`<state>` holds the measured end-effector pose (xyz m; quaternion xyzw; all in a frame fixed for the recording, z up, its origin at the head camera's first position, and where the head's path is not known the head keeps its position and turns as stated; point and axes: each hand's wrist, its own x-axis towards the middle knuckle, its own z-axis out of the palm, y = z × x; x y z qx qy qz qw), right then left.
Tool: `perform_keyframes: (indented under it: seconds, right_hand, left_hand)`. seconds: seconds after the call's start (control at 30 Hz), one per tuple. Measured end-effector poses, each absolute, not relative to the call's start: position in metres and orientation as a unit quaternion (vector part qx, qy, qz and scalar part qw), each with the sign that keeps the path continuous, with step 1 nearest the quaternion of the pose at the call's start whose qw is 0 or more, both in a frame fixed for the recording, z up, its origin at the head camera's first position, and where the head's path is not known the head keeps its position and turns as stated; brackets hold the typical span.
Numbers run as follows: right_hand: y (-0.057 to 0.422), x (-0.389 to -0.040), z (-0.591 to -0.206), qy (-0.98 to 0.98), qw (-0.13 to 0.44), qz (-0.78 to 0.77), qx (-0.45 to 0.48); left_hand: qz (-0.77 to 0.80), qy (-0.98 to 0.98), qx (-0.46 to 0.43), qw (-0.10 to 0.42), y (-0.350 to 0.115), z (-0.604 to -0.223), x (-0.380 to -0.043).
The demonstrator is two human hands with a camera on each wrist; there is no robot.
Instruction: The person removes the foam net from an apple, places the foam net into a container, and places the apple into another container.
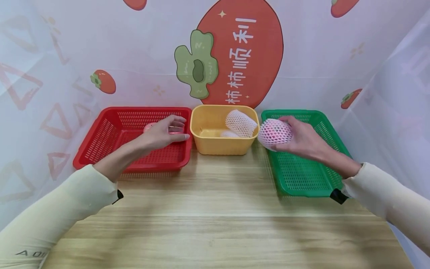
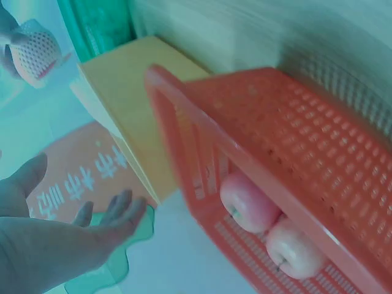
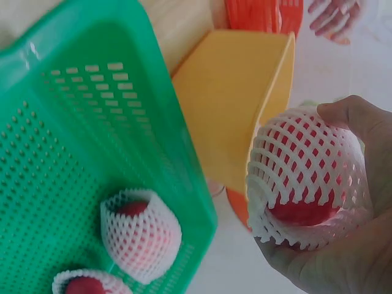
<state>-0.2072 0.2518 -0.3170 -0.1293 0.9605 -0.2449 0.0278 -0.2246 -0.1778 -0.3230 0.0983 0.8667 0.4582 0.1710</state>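
Note:
My right hand [image 1: 304, 139] grips an apple [image 1: 275, 133] wrapped in a white foam net, held up by the inner edge of the green basket [image 1: 309, 181]. In the right wrist view, the apple's red skin shows through the net's open end, with thumb and fingers around its sides. Over the inner side of the red basket [image 1: 158, 163] hovers my left hand [image 1: 160, 134], fingers relaxed and holding nothing. Inside that basket lie two bare apples, a pinkish apple [image 2: 248, 202] and a paler apple [image 2: 297, 248], partly hidden by the hand in the head view.
Between the baskets stands a yellow bin [image 1: 220, 146] with white foam nets [image 1: 240, 124] inside, one leaning on its rim. Two netted apples, one nearer [image 3: 142, 239] and one lower [image 3: 89, 285], sit in the green basket. A printed cloth [image 1: 147, 48] hangs behind the wooden table [image 1: 215, 224].

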Motion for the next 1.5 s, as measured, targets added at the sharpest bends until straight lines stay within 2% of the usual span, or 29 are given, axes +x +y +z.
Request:
perform_keyframes:
  seconds: [0.13, 0.7, 0.97, 1.23, 1.5]
  right_hand:
    - [0.243, -0.198, -0.321, 0.958, 0.031, -0.242, -0.153]
    - [0.212, -0.163, -0.360, 0.932, 0.047, -0.281, -0.223]
    - [0.198, -0.148, -0.384, 0.922, 0.041, -0.285, -0.260]
    - [0.187, -0.137, -0.410, 0.915, 0.061, -0.295, -0.268]
    - [0.182, -0.131, -0.437, 0.909, 0.064, -0.312, -0.269]
  left_hand:
    - [0.492, 0.840, 0.129, 0.190, -0.171, -0.327, -0.216]
    - [0.490, 0.822, 0.198, 0.213, -0.149, -0.355, -0.178]
    - [0.528, 0.795, 0.181, 0.239, -0.144, -0.368, -0.165]
    - [0.545, 0.780, 0.168, 0.256, -0.139, -0.375, -0.159]
    - [0.569, 0.766, 0.161, 0.253, -0.131, -0.390, -0.154]
